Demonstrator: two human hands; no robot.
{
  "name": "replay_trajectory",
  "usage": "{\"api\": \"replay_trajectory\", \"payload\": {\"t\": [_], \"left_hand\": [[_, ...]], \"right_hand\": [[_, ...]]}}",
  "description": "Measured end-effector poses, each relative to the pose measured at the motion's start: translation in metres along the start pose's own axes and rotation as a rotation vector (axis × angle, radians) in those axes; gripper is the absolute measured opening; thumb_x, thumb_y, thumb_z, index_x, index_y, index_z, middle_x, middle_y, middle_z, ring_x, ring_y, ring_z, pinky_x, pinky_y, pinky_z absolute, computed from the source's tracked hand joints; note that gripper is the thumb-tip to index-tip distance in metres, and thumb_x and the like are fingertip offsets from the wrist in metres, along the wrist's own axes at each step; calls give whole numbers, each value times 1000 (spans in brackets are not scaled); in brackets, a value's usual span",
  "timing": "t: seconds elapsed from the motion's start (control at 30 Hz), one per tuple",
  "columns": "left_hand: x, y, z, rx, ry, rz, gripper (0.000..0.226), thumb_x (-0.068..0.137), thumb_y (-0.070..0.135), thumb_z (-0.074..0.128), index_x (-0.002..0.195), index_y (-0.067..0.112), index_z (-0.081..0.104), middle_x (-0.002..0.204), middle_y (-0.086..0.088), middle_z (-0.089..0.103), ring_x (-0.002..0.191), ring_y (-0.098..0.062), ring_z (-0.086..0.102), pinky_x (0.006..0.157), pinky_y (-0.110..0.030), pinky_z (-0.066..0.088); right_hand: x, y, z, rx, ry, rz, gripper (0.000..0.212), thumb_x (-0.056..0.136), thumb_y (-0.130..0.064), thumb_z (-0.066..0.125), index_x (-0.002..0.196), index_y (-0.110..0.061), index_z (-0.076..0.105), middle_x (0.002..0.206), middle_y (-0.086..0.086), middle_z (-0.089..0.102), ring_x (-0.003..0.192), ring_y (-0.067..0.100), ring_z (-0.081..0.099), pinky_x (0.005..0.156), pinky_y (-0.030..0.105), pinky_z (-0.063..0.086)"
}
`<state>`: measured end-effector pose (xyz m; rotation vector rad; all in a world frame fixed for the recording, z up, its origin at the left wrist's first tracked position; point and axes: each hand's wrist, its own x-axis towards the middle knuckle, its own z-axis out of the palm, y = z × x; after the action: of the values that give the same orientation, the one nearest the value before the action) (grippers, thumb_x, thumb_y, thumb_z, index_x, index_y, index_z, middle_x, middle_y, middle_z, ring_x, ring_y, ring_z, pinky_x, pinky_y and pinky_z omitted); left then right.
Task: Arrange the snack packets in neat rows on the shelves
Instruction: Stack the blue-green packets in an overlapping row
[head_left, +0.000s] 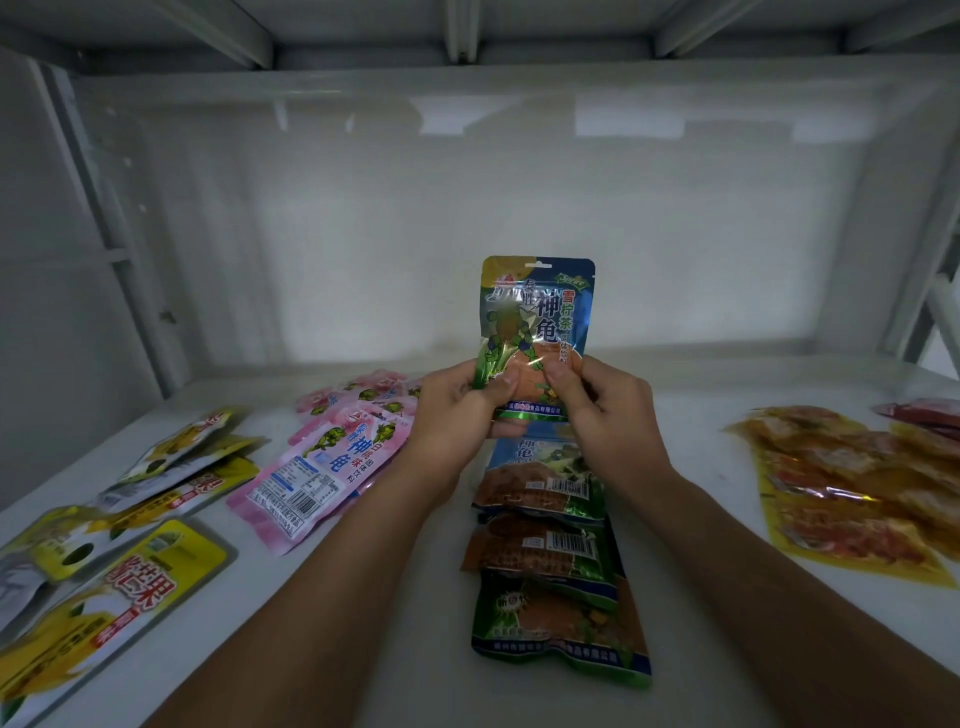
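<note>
Both hands' fingers (563, 382) pinch upright a blue-green packet (537, 317) printed 神龟 above the white shelf (395, 597).

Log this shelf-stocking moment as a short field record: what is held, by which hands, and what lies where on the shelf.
held item: blue-green foil snack packet with turtle print, upright, above the shelf
left hand: pinches the packet's lower left edge
right hand: pinches the packet's lower right edge
centre row: green-and-orange foil packets overlapping in a line below the hands
left of centre: pink plastic packets, loosely piled
far left: yellow-and-white packets, scattered
right: clear yellow-edged packets, overlapping
surface: white metal shelf
</note>
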<state>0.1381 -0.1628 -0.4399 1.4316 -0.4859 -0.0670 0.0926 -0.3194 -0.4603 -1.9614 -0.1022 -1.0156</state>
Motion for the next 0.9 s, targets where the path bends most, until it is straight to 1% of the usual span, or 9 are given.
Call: {"api": "replay_trajectory", "payload": {"t": [0.1,0.2,0.33,0.43,0.5,0.57,0.63,0.77,0.9], "left_hand": [[1,4,-1,-45,28,-12,15,103,14,65,110,8,76,87,-4,79,68,-18,75,64,-26,62],[2,5,-3,-75,66,-43,14,101,16,67,110,10,77,91,-6,80,71,-15,75,65,-27,62],[2,5,-4,-174,23,-82,19,102,12,64,115,3,75,107,-12,80,93,-19,77,72,-28,62],[1,4,-2,-184,-11,-55,19,100,10,67,115,2,75,109,-13,79,99,-20,76,81,-28,61],[1,2,-1,-173,-10,-22,19,98,9,70,115,2,74,108,-12,80,98,-19,77,82,-26,61],[3,1,-1,-160,-12,-12,20,98,9,70,115,2,74,109,-11,80,99,-19,77,84,-28,62],[3,1,-1,-143,-27,-18,21,99,10,69,116,0,74,110,-11,79,100,-19,77,87,-31,63],[3,1,0,-89,-23,-16,16,99,8,68,113,3,75,106,-8,81,92,-16,78,78,-27,64],[4,2,0,-90,-11,-39,15,99,7,68,112,5,76,104,-10,81,93,-19,77,74,-24,61]], "right_hand": [[-1,0,1,5,-48,10,22,102,-37,64,98,-17,74,78,-3,72,73,17,67,64,33,51],[-2,-4,4,-10,-72,-20,16,100,-28,69,111,-20,76,83,-11,74,77,7,68,66,21,51],[-2,-8,4,-6,-67,-48,15,102,-24,67,90,-32,68,61,-16,60,60,-1,56,57,10,39],[0,-8,3,13,-73,-31,31,101,-25,68,76,-42,61,57,-19,60,54,4,52,54,14,37],[1,-7,3,43,-61,-18,30,98,-26,71,73,-40,63,57,-13,61,54,12,52,55,25,41],[2,-7,3,71,-42,-4,19,97,-27,73,80,-36,70,66,-5,68,65,24,62,62,33,49],[2,-6,3,107,-32,23,4,96,-27,74,96,-28,77,80,-4,76,77,18,70,71,34,55],[5,-7,2,224,-17,121,16,91,-14,78,107,-18,78,94,-6,79,92,14,74,85,39,62],[6,-5,2,265,-3,168,14,89,-10,80,102,-16,81,90,-1,80,88,20,76,86,45,63]]}}
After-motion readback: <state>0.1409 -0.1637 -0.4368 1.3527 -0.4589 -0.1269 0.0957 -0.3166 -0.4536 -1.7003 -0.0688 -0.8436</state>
